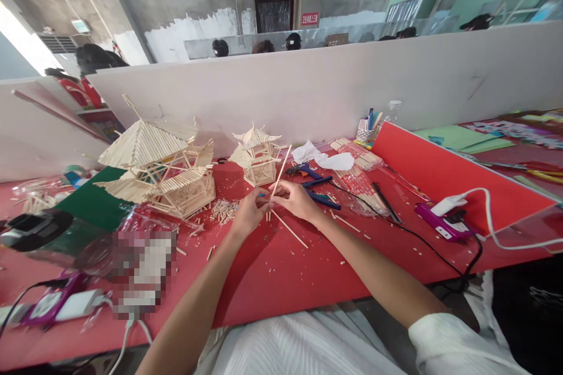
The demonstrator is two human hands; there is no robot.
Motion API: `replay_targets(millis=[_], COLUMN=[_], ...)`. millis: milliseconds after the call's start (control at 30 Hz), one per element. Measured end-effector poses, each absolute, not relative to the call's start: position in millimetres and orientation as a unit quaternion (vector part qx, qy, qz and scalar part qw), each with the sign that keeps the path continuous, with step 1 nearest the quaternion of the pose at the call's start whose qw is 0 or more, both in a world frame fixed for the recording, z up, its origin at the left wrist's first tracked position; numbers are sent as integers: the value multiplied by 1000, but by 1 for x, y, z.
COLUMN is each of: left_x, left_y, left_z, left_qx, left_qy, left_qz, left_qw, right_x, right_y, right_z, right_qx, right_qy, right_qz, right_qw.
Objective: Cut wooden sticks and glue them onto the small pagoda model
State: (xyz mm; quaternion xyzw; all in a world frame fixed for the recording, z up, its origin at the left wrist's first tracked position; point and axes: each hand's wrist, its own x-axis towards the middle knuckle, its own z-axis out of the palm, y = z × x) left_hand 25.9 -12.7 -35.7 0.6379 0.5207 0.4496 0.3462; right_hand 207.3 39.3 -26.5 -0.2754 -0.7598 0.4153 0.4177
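My left hand [250, 211] and my right hand [294, 199] meet over the red table [272, 269], fingers pinched together. My right hand grips a thin wooden stick [281, 169] that rises up and to the right. My left hand pinches something small with a hint of blue at the stick's lower end; I cannot make it out. Another long stick [289, 229] lies on the table just below my hands. A small stick-built pagoda [257, 158] stands right behind them.
A large stick pagoda [160, 170] stands at the left on a green board [94, 202]. Stick offcuts [223, 210] lie scattered. A blue glue gun [308, 173], blue pliers [323, 198], bundled sticks [358, 179], a purple power strip [442, 224] and cables sit at the right. A white partition [352, 82] backs the table.
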Motion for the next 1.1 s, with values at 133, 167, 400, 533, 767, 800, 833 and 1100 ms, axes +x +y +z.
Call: replay_targets(millis=[133, 167, 400, 533, 767, 800, 833, 1100], left_x=[26, 26, 27, 29, 30, 30, 30, 29], left_y=[-13, -13, -12, -12, -13, -13, -13, -13], left_z=[-36, -37, -38, -35, -33, -33, -33, -30], left_qx=[654, 657, 629, 599, 584, 584, 584, 576], left_qy=[521, 522, 500, 490, 493, 495, 497, 495], left_qz=[443, 443, 475, 489, 493, 494, 493, 494], left_qw=[322, 315, 358, 403, 414, 413, 411, 424], right_x=[207, 207, 207, 207, 208, 208, 208, 207], right_y=[40, 40, 37, 35, 37, 37, 37, 39], right_z=[-28, -28, -23, -20, -20, -20, -21, -25], right_qx=[-277, -276, -273, -264, -269, -268, -268, -270], right_qy=[-762, -763, -763, -758, -757, -757, -756, -751], right_qz=[410, 409, 406, 414, 414, 415, 416, 429], right_qw=[418, 418, 423, 429, 428, 428, 428, 423])
